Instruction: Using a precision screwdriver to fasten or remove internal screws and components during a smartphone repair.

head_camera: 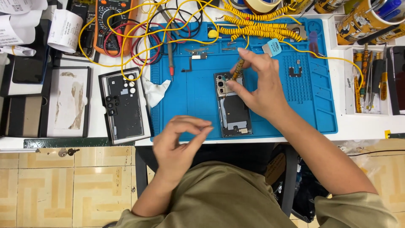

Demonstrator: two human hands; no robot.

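1 opened phone | 1 screwdriver, right hand | 1 back cover

Matt blue rubbery mat, glossy yellow plastic-coated cables, crumpled white paper tissue.

A phone repair bench: a blue silicone work mat under an opened smartphone, a multimeter with tangled probe leads, a tray of tweezers and screwdrivers, and a removed back cover beside it
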